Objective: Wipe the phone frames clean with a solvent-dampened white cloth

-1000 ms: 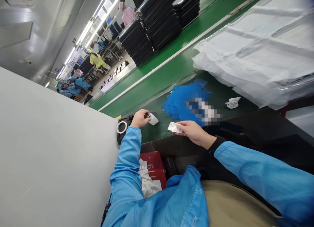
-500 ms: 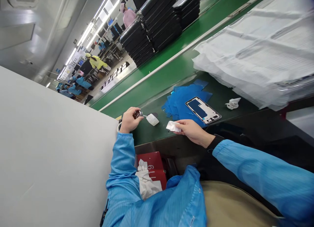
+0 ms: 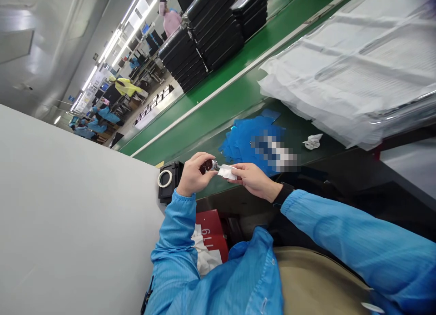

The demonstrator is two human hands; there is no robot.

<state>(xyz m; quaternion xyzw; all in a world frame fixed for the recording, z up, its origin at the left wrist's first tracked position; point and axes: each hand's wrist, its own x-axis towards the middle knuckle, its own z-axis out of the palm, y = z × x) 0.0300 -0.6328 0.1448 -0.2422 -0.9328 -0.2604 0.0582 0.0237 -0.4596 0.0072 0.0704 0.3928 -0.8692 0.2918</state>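
In my left hand (image 3: 195,173) is a small dark brown bottle (image 3: 210,165) with a shiny metal collar, tilted on its side toward the right. My fingers are wrapped round it. A thin pale stem sticks out of its end and meets the folded white tissue (image 3: 226,172), which my right hand (image 3: 252,178) pinches between thumb and fingers. Whether the stem presses into the tissue or only lies against it, I cannot tell. Both hands are close together above the near edge of the green bench. Beyond my right hand, a pixelated flat panel (image 3: 277,155) lies on blue film sheets (image 3: 243,137).
A black block with a white ring (image 3: 165,179) stands left of my left hand, beside a white wall (image 3: 75,206). Crumpled tissue (image 3: 312,142) and plastic-wrapped white sheets (image 3: 354,65) lie to the right. Black tray stacks (image 3: 218,28) stand at the back. A red box (image 3: 213,233) sits below.
My left hand has moved right with the bottle, uncovering the black block. My right hand has come left, so bottle and tissue meet. The white piece at the bottle's stem no longer shows separately.
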